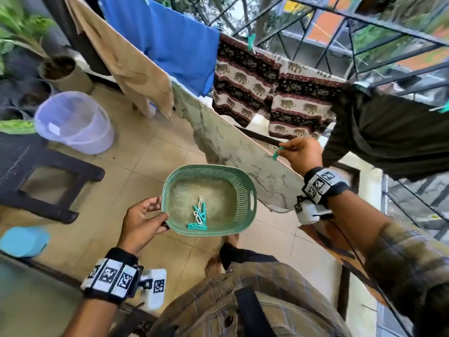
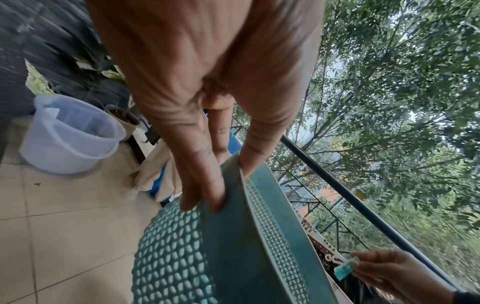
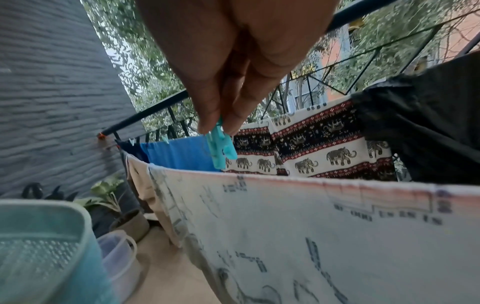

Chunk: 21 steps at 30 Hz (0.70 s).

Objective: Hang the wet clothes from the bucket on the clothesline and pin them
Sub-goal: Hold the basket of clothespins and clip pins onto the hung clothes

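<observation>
My left hand (image 1: 143, 221) grips the rim of a green perforated basket (image 1: 243, 190), thumb inside and fingers (image 2: 205, 197) outside; several teal and white clothespins (image 1: 199, 216) lie in the basket. My right hand (image 1: 300, 154) pinches a teal clothespin (image 1: 277, 153) just above the top edge of a pale printed cloth (image 1: 233, 147) draped over the clothesline. In the right wrist view the clothespin (image 3: 221, 144) hangs from my fingertips above the printed cloth (image 3: 311, 226). A beige garment (image 1: 126, 62), a blue cloth (image 1: 170, 42), elephant-print shorts (image 1: 267, 86) and a dark garment (image 1: 393, 132) also hang.
A translucent lavender bucket (image 1: 73, 122) stands on the tiled floor at left, beside potted plants (image 1: 60, 71). A dark stool (image 1: 36, 173) is at left. The black metal balcony railing (image 1: 364, 27) runs behind the hung clothes, with trees beyond.
</observation>
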### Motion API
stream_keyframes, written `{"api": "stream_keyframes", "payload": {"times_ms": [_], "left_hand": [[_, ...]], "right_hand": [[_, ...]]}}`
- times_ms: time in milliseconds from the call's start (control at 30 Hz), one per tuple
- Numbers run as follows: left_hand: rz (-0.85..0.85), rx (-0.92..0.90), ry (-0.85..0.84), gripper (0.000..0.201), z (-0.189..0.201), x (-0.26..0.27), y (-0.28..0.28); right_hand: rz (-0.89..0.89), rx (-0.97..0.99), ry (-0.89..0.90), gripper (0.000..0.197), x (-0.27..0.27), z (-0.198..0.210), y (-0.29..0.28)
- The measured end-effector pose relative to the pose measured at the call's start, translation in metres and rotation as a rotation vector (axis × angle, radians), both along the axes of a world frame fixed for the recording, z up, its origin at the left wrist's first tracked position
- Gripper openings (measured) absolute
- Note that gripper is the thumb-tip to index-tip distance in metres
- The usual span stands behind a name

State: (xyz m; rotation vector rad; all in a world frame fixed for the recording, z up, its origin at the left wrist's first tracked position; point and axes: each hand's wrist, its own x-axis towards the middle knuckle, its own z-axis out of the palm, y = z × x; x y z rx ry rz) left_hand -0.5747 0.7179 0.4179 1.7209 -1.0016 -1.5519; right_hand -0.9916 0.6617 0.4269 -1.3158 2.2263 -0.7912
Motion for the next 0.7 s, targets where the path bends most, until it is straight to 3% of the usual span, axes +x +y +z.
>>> {"api": "stream_keyframes", "payload": {"times_ms": [200, 300, 500, 633, 700], "left_hand": [[0.082, 0.019, -0.009, 0.04, 0.008, -0.009, -0.024], [0.097, 0.024, -0.03, 0.041, 0.011, -0.013, -0.038], [0.098, 0.007, -0.033, 0.04, 0.02, -0.022, -0.06], [0.095, 0.025, -0.024, 0.043, 0.022, -0.022, -0.071], [0.093, 0.023, -0.016, 0.046, 0.024, -0.018, -0.078]], "right_hand": [[0.035, 0.16, 0.012, 0.019, -0.003, -0.032, -0.02], [0.048, 0.195, 0.049, 0.035, -0.003, -0.038, -0.022], [0.114, 0.235, 0.067, 0.047, -0.012, -0.034, -0.022], [0.194, 0.261, 0.131, 0.061, -0.017, -0.01, -0.027], [0.23, 0.234, 0.207, 0.057, -0.014, 0.006, -0.035]]}}
